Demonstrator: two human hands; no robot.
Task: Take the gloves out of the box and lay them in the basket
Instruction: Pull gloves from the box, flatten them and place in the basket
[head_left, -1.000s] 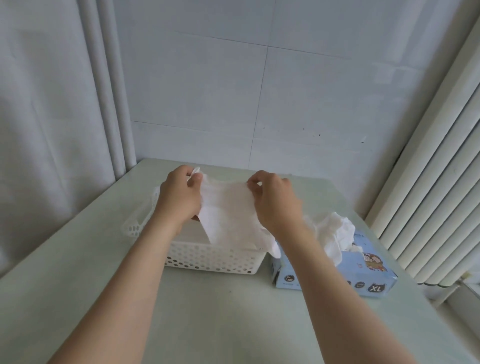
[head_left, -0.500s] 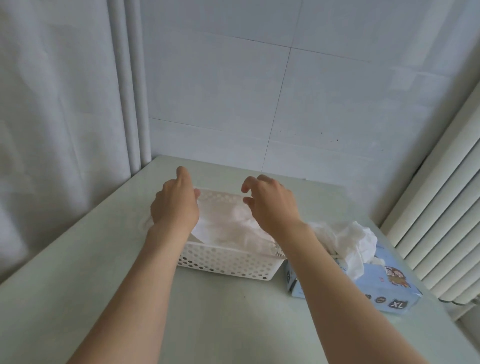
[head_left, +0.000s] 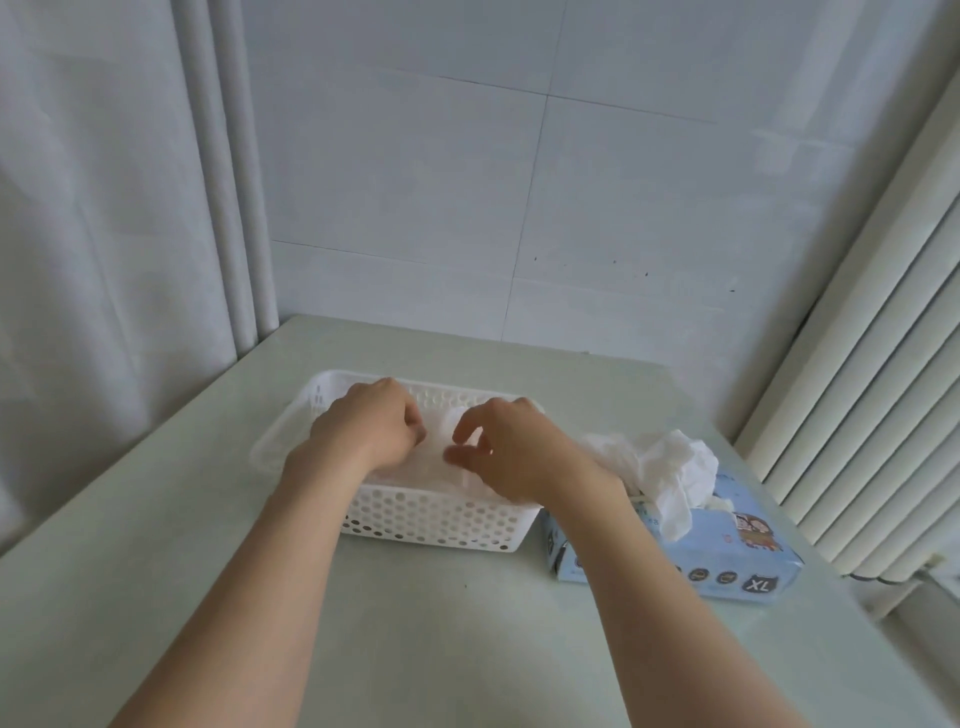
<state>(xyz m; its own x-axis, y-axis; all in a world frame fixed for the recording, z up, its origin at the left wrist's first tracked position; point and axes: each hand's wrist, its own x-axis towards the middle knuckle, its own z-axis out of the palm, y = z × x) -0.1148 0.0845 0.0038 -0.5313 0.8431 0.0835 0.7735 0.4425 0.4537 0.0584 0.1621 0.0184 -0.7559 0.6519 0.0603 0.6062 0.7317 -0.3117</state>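
A white perforated basket (head_left: 431, 525) stands on the table ahead of me. A thin white glove (head_left: 421, 475) lies inside it, partly hidden under both hands. My left hand (head_left: 369, 426) rests low in the basket, its fingers curled on the glove's left part. Just right of it, my right hand (head_left: 519, 452) hovers over the glove with fingers spread and loose. Touching the basket's right end is the light blue glove box (head_left: 727, 556), marked XL. A bunch of white gloves (head_left: 665, 462) sticks out of its top.
The pale green table (head_left: 415, 623) reaches back to a white tiled wall. A curtain (head_left: 104, 208) hangs at the left. A ribbed white radiator (head_left: 857, 389) runs along the right edge, close behind the box.
The glove, stretched in the air between both hands a second ago, has come down into the basket. Both hands sank with it, and the right hand's fingers have opened.
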